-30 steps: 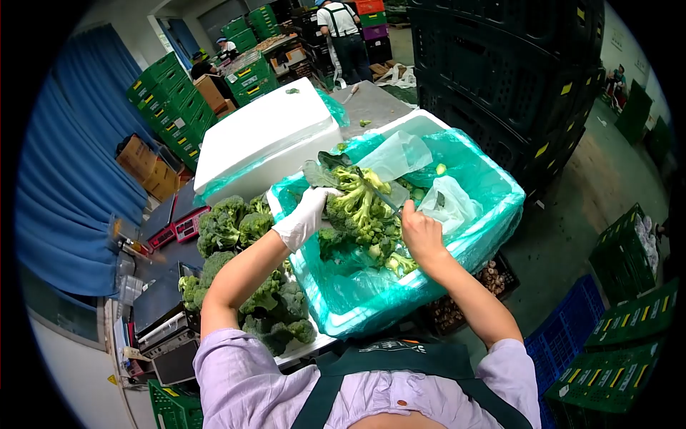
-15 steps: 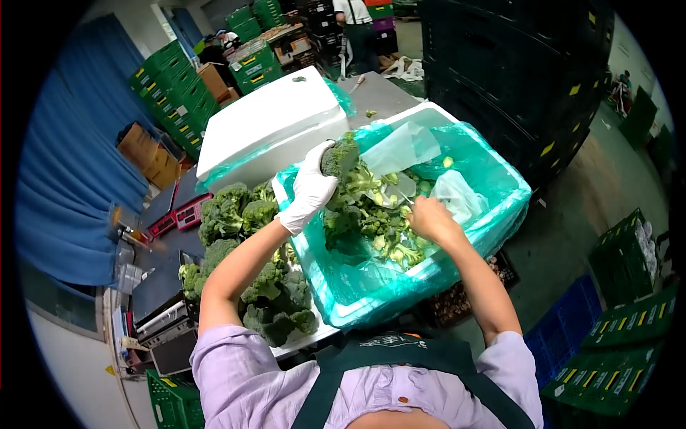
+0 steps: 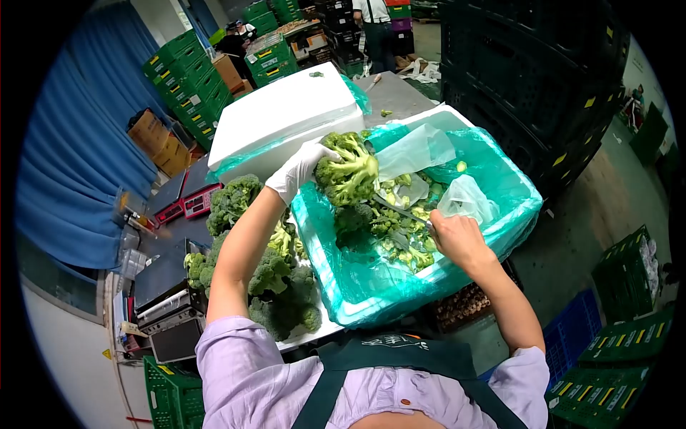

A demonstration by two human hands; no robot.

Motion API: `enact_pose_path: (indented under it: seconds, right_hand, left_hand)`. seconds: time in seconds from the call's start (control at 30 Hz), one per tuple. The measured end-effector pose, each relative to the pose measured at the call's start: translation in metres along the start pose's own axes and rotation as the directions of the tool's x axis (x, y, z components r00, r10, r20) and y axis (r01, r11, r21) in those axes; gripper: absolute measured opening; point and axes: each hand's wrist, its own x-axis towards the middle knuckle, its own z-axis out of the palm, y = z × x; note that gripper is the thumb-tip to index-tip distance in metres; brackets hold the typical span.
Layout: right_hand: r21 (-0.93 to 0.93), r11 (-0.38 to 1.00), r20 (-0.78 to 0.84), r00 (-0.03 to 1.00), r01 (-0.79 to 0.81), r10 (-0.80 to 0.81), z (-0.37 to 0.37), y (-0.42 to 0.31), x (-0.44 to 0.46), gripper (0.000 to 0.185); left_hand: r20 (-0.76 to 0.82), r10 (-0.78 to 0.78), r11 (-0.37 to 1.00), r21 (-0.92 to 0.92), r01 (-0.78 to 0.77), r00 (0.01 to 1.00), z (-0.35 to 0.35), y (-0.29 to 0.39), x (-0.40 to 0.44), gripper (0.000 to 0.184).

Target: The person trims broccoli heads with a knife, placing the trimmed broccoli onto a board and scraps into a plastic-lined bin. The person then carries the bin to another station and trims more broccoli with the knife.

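Observation:
My left hand (image 3: 300, 169), in a white glove, is closed on a head of broccoli (image 3: 349, 170), its pale cut stem side turned toward my right hand. Bare, my right hand (image 3: 459, 239) grips a knife (image 3: 401, 209) whose blade points left, just below that head. Both hands are over a white foam box lined with green plastic film (image 3: 525, 204). Inside the box lie broccoli trimmings (image 3: 406, 239) and a crumpled clear bag (image 3: 468, 201). More broccoli heads (image 3: 275, 275) are heaped to the left of the box.
Behind the box stands a closed white foam box (image 3: 289, 107). Red scales (image 3: 187, 205) sit on the table at left. Tall stacks of dark crates (image 3: 525, 86) rise at right; green crates (image 3: 187, 93) stand at back left. Another person (image 3: 374, 28) stands far off.
The broccoli in my left hand has turned, so its stem side now shows. My right hand has pulled slightly away and the knife blade is more visible. The whole view has shifted a little.

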Motion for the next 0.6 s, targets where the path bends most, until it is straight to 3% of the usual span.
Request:
enact_pose_path:
  seconds: [0.07,0.13,0.3,0.37,0.43,0.5,0.53,0.57,0.6]
  right_hand:
    - [-0.060,0.996,0.001,0.998,0.064,-0.064,0.003,0.002,0.000,0.009]
    - [-0.205,0.972,-0.039,0.991,0.118,-0.128,0.001,0.003,0.002,0.005]
    - [-0.250,0.957,-0.048,0.985,0.147,-0.164,-0.002,0.008,0.013,0.004]
    - [-0.257,0.955,-0.014,0.987,0.150,-0.159,-0.005,0.009,0.016,0.003]
    - [-0.251,0.954,0.011,0.986,0.162,-0.165,-0.007,0.010,0.020,0.006]
    - [-0.248,0.962,0.024,0.994,0.112,-0.109,-0.008,0.011,0.021,0.003]
    - [-0.249,0.962,0.025,0.994,0.112,-0.109,0.002,0.018,0.019,0.003]
    - [-0.333,0.943,0.056,0.998,-0.013,0.033,0.021,0.034,0.015,0.002]
    - [-0.417,0.900,0.074,0.981,-0.131,0.178,0.032,0.048,0.010,0.004]
  left_hand:
    - [0.024,0.003,0.997,0.082,-0.005,1.000,0.001,0.000,-0.002,0.046]
    - [-0.007,-0.029,0.958,0.284,0.030,1.000,0.016,0.027,-0.032,0.047]
    - [0.049,-0.056,0.954,0.296,0.039,0.997,0.020,0.017,-0.011,0.050]
    - [0.114,-0.045,0.906,0.422,-0.007,0.992,0.017,0.007,0.006,0.053]
    - [0.115,-0.040,0.906,0.422,-0.012,0.993,0.023,0.007,0.006,0.058]
    - [0.007,0.019,0.829,0.558,-0.020,1.000,0.032,0.011,0.001,0.061]
    - [0.024,0.053,0.861,0.505,-0.058,0.998,0.035,0.017,-0.009,0.063]
    - [0.024,0.054,0.861,0.504,-0.058,0.998,0.031,0.023,-0.011,0.063]
    - [0.120,0.102,0.852,0.502,-0.149,0.988,0.021,0.027,-0.013,0.062]
